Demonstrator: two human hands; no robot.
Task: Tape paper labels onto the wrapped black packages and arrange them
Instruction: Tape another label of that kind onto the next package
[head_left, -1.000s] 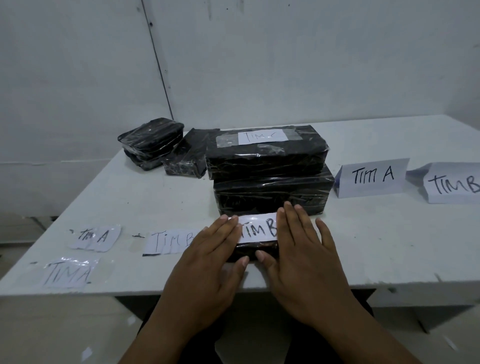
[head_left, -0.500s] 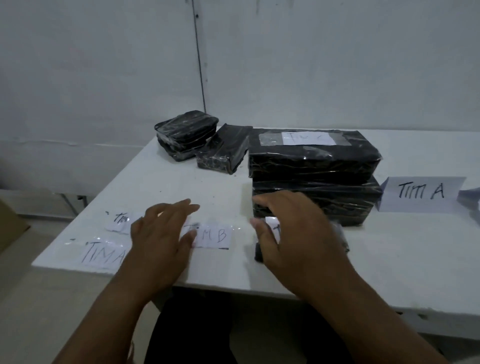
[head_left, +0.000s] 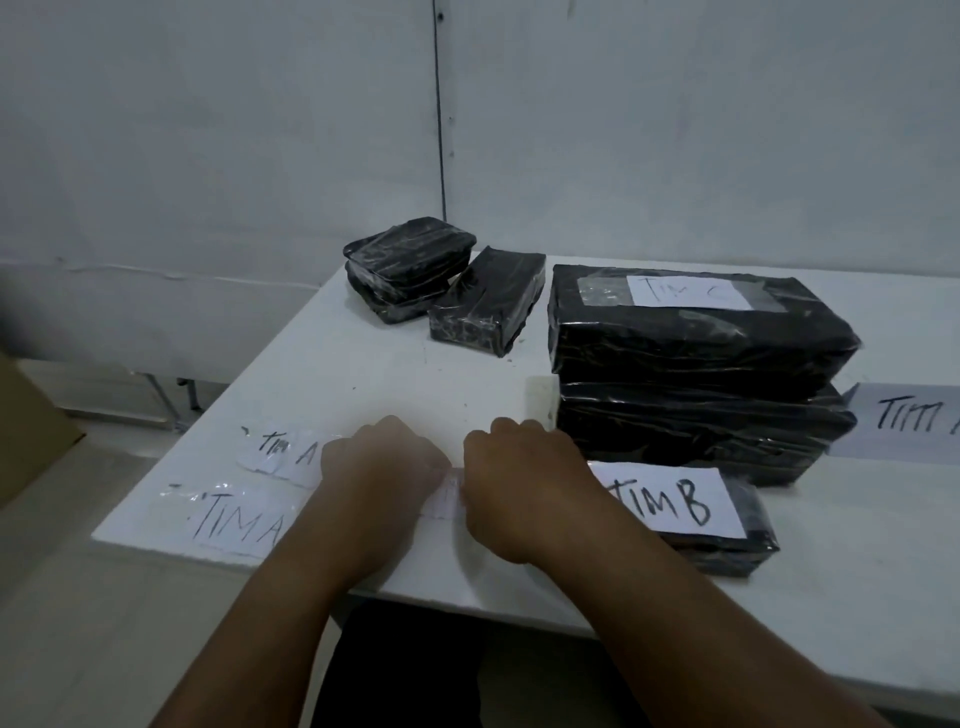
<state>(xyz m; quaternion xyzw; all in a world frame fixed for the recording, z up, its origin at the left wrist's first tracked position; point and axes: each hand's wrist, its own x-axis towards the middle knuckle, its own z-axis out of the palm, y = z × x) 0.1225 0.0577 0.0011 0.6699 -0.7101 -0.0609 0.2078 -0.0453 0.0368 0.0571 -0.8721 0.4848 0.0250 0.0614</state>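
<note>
Both hands, left (head_left: 382, 462) and right (head_left: 524, 480), curl onto a paper label (head_left: 451, 491) lying on the table (head_left: 395, 384), seemingly pinching its ends. Next it must be peeled up and carried to an unlabelled package (head_left: 485, 304).

White bench (head_left: 405, 379) w/ stuff on it. Between the left hand (head_left: 382, 462) & right hand (head_left: 524, 483) lies a small paper label (head_left: 449, 499), both hands on it. Just left of the left hand: 2 paper labels, "TIM A" label (head_left: 283, 454) behind, bigger "TIM A" label (head_left: 234, 522) in front. Just right of the right hand: flat black pkg (head_left: 727, 545) w/ "TIM B" on top. Behind that, 2 big black pkgs stacked (head_left: 696, 395). Far behind the hands: 2 small black pkgs (head_left: 441, 288), side by side.
</note>
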